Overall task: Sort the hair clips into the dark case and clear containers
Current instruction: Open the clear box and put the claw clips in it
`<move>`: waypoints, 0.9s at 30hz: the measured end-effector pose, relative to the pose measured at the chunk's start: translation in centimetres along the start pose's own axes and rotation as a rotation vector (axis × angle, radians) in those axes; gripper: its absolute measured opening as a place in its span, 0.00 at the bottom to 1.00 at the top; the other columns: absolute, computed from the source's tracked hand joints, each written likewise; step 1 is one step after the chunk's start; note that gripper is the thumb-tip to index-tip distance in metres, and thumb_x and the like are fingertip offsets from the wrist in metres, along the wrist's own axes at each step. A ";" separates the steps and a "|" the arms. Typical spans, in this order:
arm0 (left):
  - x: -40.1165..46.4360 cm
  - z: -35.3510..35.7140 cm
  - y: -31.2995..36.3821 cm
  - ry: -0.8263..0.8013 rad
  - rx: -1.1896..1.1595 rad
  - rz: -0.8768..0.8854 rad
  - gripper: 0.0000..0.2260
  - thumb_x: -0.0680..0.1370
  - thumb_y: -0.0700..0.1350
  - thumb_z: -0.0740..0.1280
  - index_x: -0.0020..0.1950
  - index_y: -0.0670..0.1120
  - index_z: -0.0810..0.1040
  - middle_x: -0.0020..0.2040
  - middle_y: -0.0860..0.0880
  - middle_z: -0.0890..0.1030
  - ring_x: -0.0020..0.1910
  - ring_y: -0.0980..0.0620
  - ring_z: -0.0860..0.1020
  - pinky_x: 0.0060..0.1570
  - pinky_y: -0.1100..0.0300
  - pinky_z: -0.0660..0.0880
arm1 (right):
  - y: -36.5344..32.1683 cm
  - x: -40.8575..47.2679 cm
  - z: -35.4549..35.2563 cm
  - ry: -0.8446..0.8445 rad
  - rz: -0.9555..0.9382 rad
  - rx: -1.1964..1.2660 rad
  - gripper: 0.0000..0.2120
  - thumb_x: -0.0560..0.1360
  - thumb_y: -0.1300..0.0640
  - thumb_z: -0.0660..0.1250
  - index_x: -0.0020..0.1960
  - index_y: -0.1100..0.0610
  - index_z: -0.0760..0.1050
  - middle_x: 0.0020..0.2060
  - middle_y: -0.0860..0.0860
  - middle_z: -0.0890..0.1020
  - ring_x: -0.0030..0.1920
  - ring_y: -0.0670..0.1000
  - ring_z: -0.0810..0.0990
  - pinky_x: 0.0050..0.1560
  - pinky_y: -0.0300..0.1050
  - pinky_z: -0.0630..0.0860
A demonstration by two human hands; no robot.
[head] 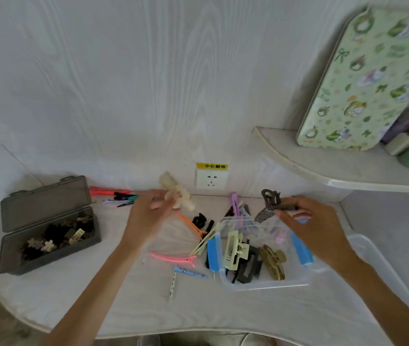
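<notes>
My left hand point(146, 216) holds a cream claw clip point(177, 191) raised above the table's middle. My right hand point(308, 223) grips a dark brown claw clip point(269, 203) just over the clear container point(268, 285), which has blue latches and holds several large claw clips. The dark case point(48, 255) stands open at the left with several small flower clips inside. Loose long clips lie between the two: an orange one point(191, 223), a pink one point(173, 258), a blue one point(191, 272) and a purple one point(234, 203).
More thin clips point(116, 194) lie against the wall behind the case. A wall socket point(212, 179) sits at the back. A clear lid point(378, 265) lies right of the container. A shelf point(348, 171) at the upper right carries a green patterned tin point(363, 78).
</notes>
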State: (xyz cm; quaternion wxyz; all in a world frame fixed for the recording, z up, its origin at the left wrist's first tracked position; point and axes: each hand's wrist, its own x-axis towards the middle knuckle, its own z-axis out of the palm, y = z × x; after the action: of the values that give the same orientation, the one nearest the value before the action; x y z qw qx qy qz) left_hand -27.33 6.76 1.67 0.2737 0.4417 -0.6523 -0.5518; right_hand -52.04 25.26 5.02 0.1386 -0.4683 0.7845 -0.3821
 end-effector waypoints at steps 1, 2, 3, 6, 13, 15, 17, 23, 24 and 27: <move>-1.2 1.5 1.3 -0.099 0.043 0.002 0.07 0.73 0.52 0.68 0.46 0.50 0.78 0.40 0.54 0.84 0.37 0.58 0.83 0.36 0.69 0.76 | 0.4 -0.9 -0.3 0.027 -0.014 -0.070 0.10 0.68 0.56 0.73 0.45 0.43 0.78 0.38 0.33 0.82 0.41 0.42 0.82 0.44 0.32 0.77; -2.3 2.9 2.2 -0.197 0.097 -0.001 0.05 0.74 0.51 0.68 0.44 0.51 0.78 0.40 0.55 0.84 0.37 0.59 0.83 0.32 0.73 0.72 | 0.8 -1.8 -0.3 0.060 -0.032 -0.154 0.09 0.68 0.55 0.74 0.46 0.45 0.79 0.39 0.34 0.82 0.41 0.42 0.81 0.44 0.34 0.78; -3.3 4.4 2.7 -0.291 0.138 0.001 0.05 0.74 0.52 0.68 0.43 0.52 0.78 0.40 0.56 0.84 0.36 0.60 0.83 0.30 0.75 0.71 | 1.1 -2.6 -0.1 0.098 -0.055 -0.249 0.09 0.67 0.55 0.75 0.47 0.48 0.81 0.41 0.37 0.82 0.41 0.44 0.82 0.45 0.37 0.78; -4.9 8.8 2.8 -0.455 0.306 0.010 0.07 0.75 0.56 0.66 0.38 0.56 0.76 0.40 0.55 0.84 0.36 0.61 0.83 0.37 0.68 0.77 | 2.5 -4.5 0.9 0.107 -0.126 -0.503 0.11 0.63 0.57 0.78 0.45 0.53 0.83 0.44 0.47 0.85 0.42 0.49 0.84 0.42 0.39 0.78; -4.6 15.0 -0.1 -0.338 0.860 0.193 0.19 0.73 0.63 0.63 0.45 0.47 0.79 0.42 0.50 0.82 0.43 0.51 0.80 0.42 0.58 0.72 | 6.7 -5.9 2.9 -0.234 -0.158 -0.732 0.22 0.80 0.42 0.49 0.50 0.47 0.81 0.53 0.46 0.83 0.54 0.52 0.82 0.55 0.48 0.76; -4.3 15.5 -0.7 -0.287 0.885 0.217 0.20 0.71 0.65 0.65 0.42 0.48 0.79 0.40 0.51 0.82 0.41 0.52 0.79 0.43 0.58 0.73 | 6.9 -6.3 2.9 -0.371 -0.172 -0.724 0.33 0.79 0.39 0.35 0.51 0.44 0.80 0.59 0.44 0.79 0.63 0.52 0.76 0.68 0.49 0.62; -4.1 15.9 -0.8 -0.258 0.935 0.251 0.20 0.71 0.65 0.64 0.40 0.48 0.77 0.36 0.51 0.79 0.37 0.53 0.77 0.41 0.58 0.71 | 7.0 -6.5 2.7 -0.488 -0.099 -0.616 0.45 0.70 0.33 0.24 0.59 0.44 0.76 0.64 0.41 0.75 0.71 0.47 0.65 0.74 0.48 0.45; -4.4 17.0 -0.5 -0.439 1.051 0.297 0.20 0.79 0.59 0.55 0.34 0.46 0.65 0.29 0.51 0.65 0.35 0.51 0.72 0.48 0.56 0.69 | 6.1 -5.3 2.0 -0.520 -0.057 -0.579 0.31 0.74 0.33 0.39 0.55 0.43 0.77 0.54 0.41 0.81 0.62 0.40 0.72 0.76 0.51 0.45; -4.4 16.7 -0.4 -0.479 1.033 0.300 0.20 0.79 0.60 0.54 0.34 0.46 0.65 0.30 0.51 0.65 0.33 0.52 0.71 0.49 0.56 0.70 | 5.9 -4.6 1.8 -0.509 -0.028 -0.572 0.21 0.78 0.40 0.49 0.55 0.44 0.78 0.51 0.43 0.82 0.57 0.41 0.75 0.75 0.49 0.51; -3.8 14.7 0.0 -0.434 0.912 0.366 0.19 0.80 0.58 0.54 0.44 0.46 0.76 0.36 0.51 0.77 0.34 0.54 0.76 0.47 0.58 0.73 | 5.1 -2.4 1.0 -0.403 0.037 -0.485 0.11 0.78 0.47 0.60 0.55 0.46 0.78 0.48 0.43 0.82 0.40 0.39 0.75 0.50 0.35 0.71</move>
State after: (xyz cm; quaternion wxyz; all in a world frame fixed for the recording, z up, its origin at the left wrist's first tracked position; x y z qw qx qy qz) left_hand -37.98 17.15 -1.41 0.0045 0.2706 -0.9337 -0.2344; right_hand -53.38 28.20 0.29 0.1824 -0.5397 0.8179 -0.0806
